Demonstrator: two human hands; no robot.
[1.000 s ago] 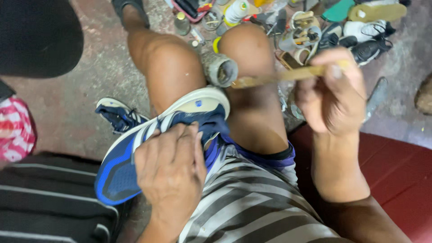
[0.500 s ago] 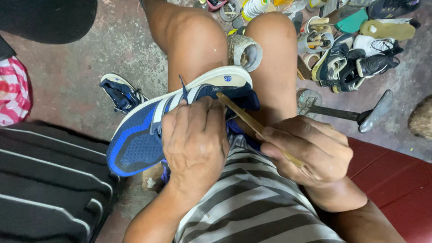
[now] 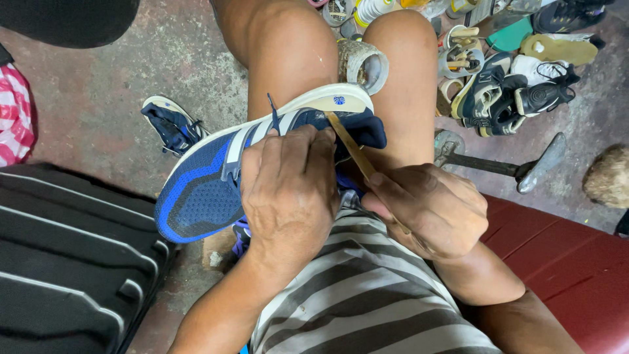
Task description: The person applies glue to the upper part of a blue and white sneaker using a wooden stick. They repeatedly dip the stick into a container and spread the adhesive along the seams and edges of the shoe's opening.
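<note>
My left hand (image 3: 288, 190) clamps the blue running shoe (image 3: 216, 183) on my thigh, center frame, fingers pressed around its collar. My right hand (image 3: 436, 210) pinches a flat wooden stick (image 3: 350, 147), tip at the heel opening. Looks like working the stick along the heel edge; any further stroke needs steady hold, shallow angle. Matching shoe (image 3: 171, 124) on floor, upper left.
</note>
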